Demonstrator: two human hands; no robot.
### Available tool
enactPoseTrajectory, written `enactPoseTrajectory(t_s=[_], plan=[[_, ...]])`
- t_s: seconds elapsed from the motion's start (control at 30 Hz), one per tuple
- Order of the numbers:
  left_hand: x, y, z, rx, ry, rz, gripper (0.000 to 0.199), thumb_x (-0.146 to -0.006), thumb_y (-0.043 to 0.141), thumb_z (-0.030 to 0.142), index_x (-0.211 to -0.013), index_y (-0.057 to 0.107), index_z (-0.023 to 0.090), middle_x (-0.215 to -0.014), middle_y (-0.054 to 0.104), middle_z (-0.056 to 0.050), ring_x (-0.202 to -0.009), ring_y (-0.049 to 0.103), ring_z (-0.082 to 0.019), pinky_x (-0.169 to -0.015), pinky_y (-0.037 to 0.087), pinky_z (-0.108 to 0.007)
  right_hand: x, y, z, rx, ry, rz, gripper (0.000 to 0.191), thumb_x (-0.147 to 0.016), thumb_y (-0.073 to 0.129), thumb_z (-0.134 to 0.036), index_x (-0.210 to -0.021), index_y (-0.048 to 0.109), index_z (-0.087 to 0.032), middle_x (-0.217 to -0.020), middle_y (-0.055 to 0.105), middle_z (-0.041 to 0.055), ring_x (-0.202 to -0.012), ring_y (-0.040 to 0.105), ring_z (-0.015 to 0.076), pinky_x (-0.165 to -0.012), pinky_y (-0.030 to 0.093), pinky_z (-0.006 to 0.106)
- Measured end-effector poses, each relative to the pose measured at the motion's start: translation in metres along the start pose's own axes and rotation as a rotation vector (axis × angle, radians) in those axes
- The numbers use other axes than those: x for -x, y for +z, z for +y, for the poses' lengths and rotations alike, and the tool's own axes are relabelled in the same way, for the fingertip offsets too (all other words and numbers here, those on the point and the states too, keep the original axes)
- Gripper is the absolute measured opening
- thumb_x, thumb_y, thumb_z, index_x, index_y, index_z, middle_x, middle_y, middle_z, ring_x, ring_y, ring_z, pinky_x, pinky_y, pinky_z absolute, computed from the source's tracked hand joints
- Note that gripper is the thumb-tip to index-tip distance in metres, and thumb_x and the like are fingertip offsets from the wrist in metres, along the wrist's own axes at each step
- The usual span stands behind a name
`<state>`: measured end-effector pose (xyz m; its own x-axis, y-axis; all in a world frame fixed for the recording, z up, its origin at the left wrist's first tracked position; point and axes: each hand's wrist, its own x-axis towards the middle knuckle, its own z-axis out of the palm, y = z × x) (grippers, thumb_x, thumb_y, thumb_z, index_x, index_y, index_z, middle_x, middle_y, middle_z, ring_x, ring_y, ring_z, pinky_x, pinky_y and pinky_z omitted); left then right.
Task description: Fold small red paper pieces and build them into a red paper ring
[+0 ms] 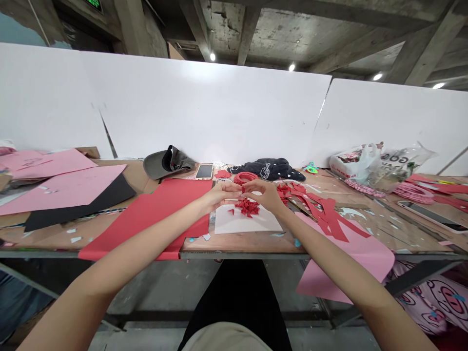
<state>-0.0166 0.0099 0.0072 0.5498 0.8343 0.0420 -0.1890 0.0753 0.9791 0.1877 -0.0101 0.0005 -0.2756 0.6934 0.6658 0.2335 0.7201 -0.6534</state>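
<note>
Above a white sheet [234, 224], my left hand [224, 193] and my right hand [263, 192] meet with fingertips pinched on a small red paper piece [243, 189]. Its exact shape is too small to tell. Just below the hands, a pile of small folded red pieces [249, 208] lies on the sheet, with one loose red piece [231, 211] to its left. Behind the fingers is a red ring-shaped coil [245, 178].
Left are red sheets [161, 214], a phone [204, 171], a grey cap [167, 163] and pink paper [69, 187]. Red strips [329, 214] lie over pink paper [351, 253] at right. Farther right sit plastic bags [380, 163] and another phone [433, 216]. Behind stands a white partition [204, 112].
</note>
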Motion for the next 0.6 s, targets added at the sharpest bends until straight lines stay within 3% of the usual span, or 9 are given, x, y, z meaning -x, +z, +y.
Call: enactPoseTrajectory(t_s=[0.17,0.33,0.47,0.6], plan=[[-0.002,-0.002,-0.002,-0.007,0.012,0.005,0.043,-0.061,0.088,0.022,-0.098,0.07,0.014,-0.092,0.074,-0.007,-0.088,0.072,-0.02,-0.084,0.058,-0.032,0.001,-0.001,0.003,0.001,-0.024,-0.024,0.035,-0.072,0.077,-0.04,-0.102,0.073,-0.022,-0.095,0.071,0.0057,-0.081,0.068,0.0185,-0.085,0.059,0.04],[0.002,0.0,0.004,-0.035,0.013,-0.005,0.042,-0.059,0.088,0.022,-0.096,0.07,0.014,-0.095,0.073,-0.008,-0.086,0.071,-0.019,-0.082,0.058,-0.031,0.0,-0.004,0.003,0.053,-0.038,-0.036,0.023,-0.079,0.07,-0.036,-0.096,0.075,-0.022,-0.095,0.073,0.0063,-0.085,0.069,0.0202,-0.084,0.059,0.039],[0.006,0.005,0.009,-0.189,0.082,0.004,0.039,-0.064,0.083,0.027,-0.098,0.07,0.013,-0.097,0.072,-0.01,-0.087,0.07,-0.02,-0.08,0.059,-0.034,-0.001,-0.004,0.001,0.111,-0.001,0.008,0.019,-0.084,0.062,-0.034,-0.089,0.074,-0.021,-0.089,0.073,0.0062,-0.083,0.068,0.0205,-0.082,0.058,0.039],[0.005,0.006,0.005,-0.365,0.183,0.056,0.033,-0.067,0.08,0.033,-0.09,0.071,0.013,-0.087,0.07,-0.007,-0.078,0.068,-0.018,-0.071,0.059,-0.031,-0.001,-0.001,0.002,0.077,0.049,-0.023,0.016,-0.079,0.067,-0.034,-0.083,0.07,-0.019,-0.082,0.072,0.0056,-0.074,0.068,0.0192,-0.077,0.058,0.038]])
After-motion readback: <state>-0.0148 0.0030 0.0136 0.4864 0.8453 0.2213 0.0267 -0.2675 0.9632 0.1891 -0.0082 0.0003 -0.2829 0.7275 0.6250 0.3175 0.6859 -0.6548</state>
